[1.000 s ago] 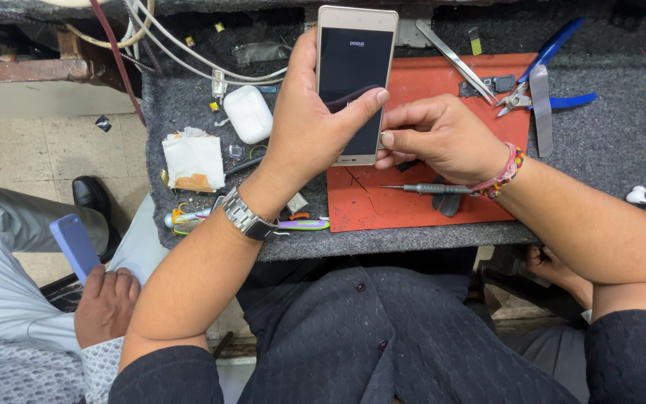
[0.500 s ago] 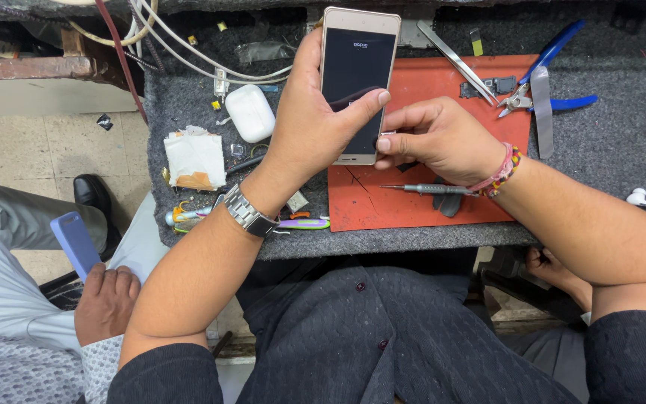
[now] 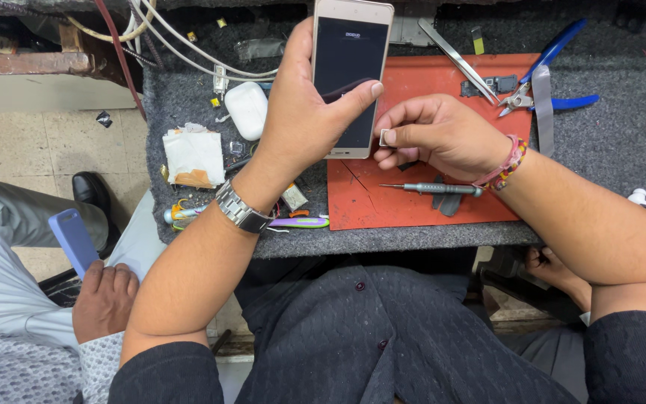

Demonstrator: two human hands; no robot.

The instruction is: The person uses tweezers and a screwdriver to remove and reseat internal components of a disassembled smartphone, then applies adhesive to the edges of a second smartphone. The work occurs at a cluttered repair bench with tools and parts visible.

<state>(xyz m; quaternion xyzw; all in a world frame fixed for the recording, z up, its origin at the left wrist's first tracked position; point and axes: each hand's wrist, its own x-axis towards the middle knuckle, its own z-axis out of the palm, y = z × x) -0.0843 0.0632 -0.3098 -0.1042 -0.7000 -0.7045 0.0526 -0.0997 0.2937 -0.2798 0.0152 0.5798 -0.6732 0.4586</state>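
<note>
Grey felt covers the table [image 3: 600, 150], with an orange mat [image 3: 413, 202] across its centre. Just above that mat my left hand [image 3: 304, 123] is wrapped around a gold smartphone [image 3: 351, 75], held upright at the top centre of the frame with its dark screen facing me and the thumb laid across the glass. Beside the phone's lower right edge my right hand [image 3: 439, 135] pinches a small metal tray [image 3: 386, 138] between thumb and forefinger. I judge the tray could slip from so light a pinch and vanish among the clutter, or jam if it meets the phone's edge tilted. On the mat lie a screwdriver [image 3: 431, 188] and tweezers [image 3: 461, 63]; blue-handled pliers [image 3: 555, 75] rest upper right. A white earbud case [image 3: 247, 108] sits left, near loose cables [image 3: 173, 41]. At lower left another person's hand [image 3: 102, 299] rests beside a blue phone [image 3: 75, 241], above a tiled floor [image 3: 39, 142].
</note>
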